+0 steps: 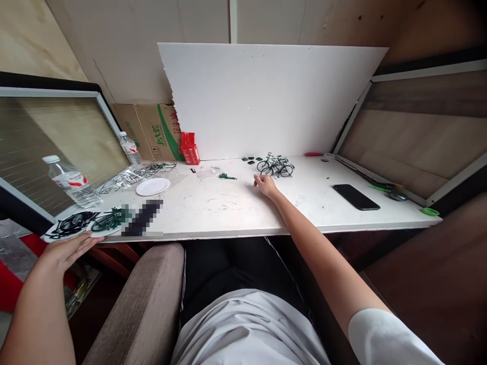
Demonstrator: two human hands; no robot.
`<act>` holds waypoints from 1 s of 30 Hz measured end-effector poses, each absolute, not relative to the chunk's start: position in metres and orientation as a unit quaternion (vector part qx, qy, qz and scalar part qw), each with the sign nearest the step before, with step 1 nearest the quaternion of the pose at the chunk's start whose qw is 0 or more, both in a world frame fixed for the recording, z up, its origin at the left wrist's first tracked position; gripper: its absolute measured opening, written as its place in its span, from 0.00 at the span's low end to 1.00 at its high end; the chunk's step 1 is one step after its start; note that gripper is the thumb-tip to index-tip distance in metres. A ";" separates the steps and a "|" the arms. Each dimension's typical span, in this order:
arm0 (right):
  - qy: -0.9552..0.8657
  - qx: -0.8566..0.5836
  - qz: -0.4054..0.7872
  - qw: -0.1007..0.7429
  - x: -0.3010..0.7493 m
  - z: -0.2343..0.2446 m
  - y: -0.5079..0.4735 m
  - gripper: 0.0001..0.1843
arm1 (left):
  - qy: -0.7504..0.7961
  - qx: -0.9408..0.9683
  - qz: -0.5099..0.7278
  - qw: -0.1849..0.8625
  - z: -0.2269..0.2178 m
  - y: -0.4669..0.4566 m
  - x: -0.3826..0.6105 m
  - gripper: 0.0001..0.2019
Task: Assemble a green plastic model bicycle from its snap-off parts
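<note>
My left hand point(72, 248) is at the front left edge of the table. Its fingers stretch along the near rim of white plates; one bears black model bicycle parts point(74, 224), the other green bicycle parts point(108, 219). My right hand point(266, 185) is at mid-table with curled fingers, and what they hold, if anything, is hidden. Just beyond it stand small model bicycles point(279, 166), dark green and black, overlapping each other. A small green part point(227, 176) lies left of that hand. Several small dark green pieces point(251, 159) lie farther back.
At the left are water bottles point(72, 180), a white plate point(152, 186) and loose dark parts on clear wrap point(139, 175). A red box point(190, 149) stands before a cardboard carton point(152, 132). A black phone point(355, 196) and green cap point(430, 212) lie right. A white board point(274, 101) rises behind.
</note>
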State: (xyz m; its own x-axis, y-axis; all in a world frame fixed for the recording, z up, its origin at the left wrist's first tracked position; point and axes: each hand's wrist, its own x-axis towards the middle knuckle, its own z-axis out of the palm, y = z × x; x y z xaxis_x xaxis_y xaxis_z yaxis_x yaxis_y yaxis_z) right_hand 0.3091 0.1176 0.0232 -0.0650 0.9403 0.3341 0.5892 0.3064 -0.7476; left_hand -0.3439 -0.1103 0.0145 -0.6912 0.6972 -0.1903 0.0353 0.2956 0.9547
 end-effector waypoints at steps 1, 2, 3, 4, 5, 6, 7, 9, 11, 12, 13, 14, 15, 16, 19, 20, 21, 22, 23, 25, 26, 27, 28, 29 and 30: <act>-0.698 -0.549 0.222 0.403 0.310 0.024 0.117 0.37 | 0.736 0.222 0.550 0.326 0.015 -0.110 -0.344 0.03; -0.699 -0.549 0.227 0.398 0.310 0.024 0.115 0.37 | 0.729 0.205 0.560 0.336 0.017 -0.111 -0.342 0.04; -0.699 -0.550 0.232 0.394 0.310 0.025 0.114 0.37 | 0.722 0.197 0.568 0.342 0.019 -0.112 -0.339 0.05; -0.700 -0.550 0.235 0.391 0.310 0.025 0.113 0.37 | 0.719 0.201 0.574 0.336 0.022 -0.113 -0.335 0.06; -0.701 -0.549 0.237 0.389 0.310 0.025 0.112 0.37 | 0.724 0.202 0.569 0.333 0.025 -0.115 -0.331 0.07; -0.701 -0.548 0.238 0.388 0.310 0.026 0.112 0.37 | 0.725 0.204 0.565 0.337 0.028 -0.117 -0.326 0.07; -0.702 -0.548 0.239 0.387 0.309 0.026 0.111 0.38 | 0.730 0.196 0.562 0.335 0.030 -0.119 -0.321 0.07; -0.704 -0.546 0.239 0.385 0.309 0.026 0.110 0.38 | 0.724 0.205 0.565 0.338 0.034 -0.122 -0.315 0.08; -0.705 -0.546 0.239 0.385 0.309 0.026 0.110 0.38 | 0.720 0.208 0.571 0.336 0.034 -0.124 -0.314 0.09; -0.705 -0.546 0.239 0.385 0.309 0.026 0.110 0.38 | 0.718 0.209 0.572 0.336 0.034 -0.124 -0.315 0.09; -0.705 -0.546 0.238 0.385 0.309 0.026 0.109 0.38 | 0.718 0.211 0.572 0.336 0.033 -0.124 -0.315 0.09; -0.705 -0.546 0.238 0.386 0.309 0.027 0.109 0.38 | 0.719 0.215 0.570 0.336 0.033 -0.123 -0.316 0.09; -0.705 -0.546 0.238 0.386 0.309 0.027 0.109 0.38 | 0.722 0.220 0.566 0.333 0.033 -0.123 -0.316 0.09; -0.705 -0.545 0.238 0.386 0.309 0.027 0.108 0.38 | 0.726 0.224 0.562 0.327 0.033 -0.122 -0.315 0.08; -0.706 -0.543 0.239 0.387 0.309 0.029 0.106 0.38 | 0.736 0.227 0.557 0.310 0.039 -0.122 -0.308 0.07; -0.707 -0.542 0.240 0.387 0.309 0.029 0.105 0.38 | 0.735 0.227 0.557 0.314 0.042 -0.123 -0.305 0.08; -0.708 -0.540 0.240 0.386 0.309 0.029 0.104 0.37 | 0.732 0.227 0.559 0.317 0.044 -0.123 -0.302 0.08; -0.709 -0.538 0.241 0.386 0.309 0.030 0.103 0.37 | 0.729 0.226 0.561 0.321 0.046 -0.124 -0.300 0.09; -0.710 -0.537 0.241 0.386 0.309 0.030 0.102 0.37 | 0.728 0.223 0.561 0.326 0.047 -0.124 -0.299 0.09; -0.712 -0.535 0.241 0.386 0.309 0.030 0.102 0.36 | 0.727 0.225 0.559 0.329 0.047 -0.123 -0.301 0.09; -0.713 -0.534 0.240 0.386 0.309 0.030 0.102 0.36 | 0.726 0.230 0.557 0.330 0.045 -0.122 -0.304 0.09; -0.713 -0.534 0.240 0.386 0.309 0.030 0.102 0.36 | 0.725 0.239 0.556 0.330 0.042 -0.121 -0.308 0.10; -0.712 -0.535 0.240 0.386 0.310 0.030 0.102 0.36 | 0.724 0.245 0.554 0.331 0.038 -0.120 -0.312 0.10; -0.711 -0.536 0.240 0.386 0.310 0.030 0.103 0.36 | 0.723 0.247 0.554 0.332 0.035 -0.118 -0.317 0.10; -0.709 -0.538 0.241 0.386 0.310 0.029 0.104 0.36 | 0.723 0.244 0.553 0.335 0.032 -0.116 -0.321 0.10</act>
State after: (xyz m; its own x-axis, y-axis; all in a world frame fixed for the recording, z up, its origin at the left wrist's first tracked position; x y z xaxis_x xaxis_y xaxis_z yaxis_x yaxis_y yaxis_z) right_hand 0.3096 0.1039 0.0293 -0.1226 0.9493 0.2894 0.5772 0.3054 -0.7573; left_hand -0.3210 -0.1165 0.0316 -0.6565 0.7232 -0.2143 -0.0182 0.2688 0.9630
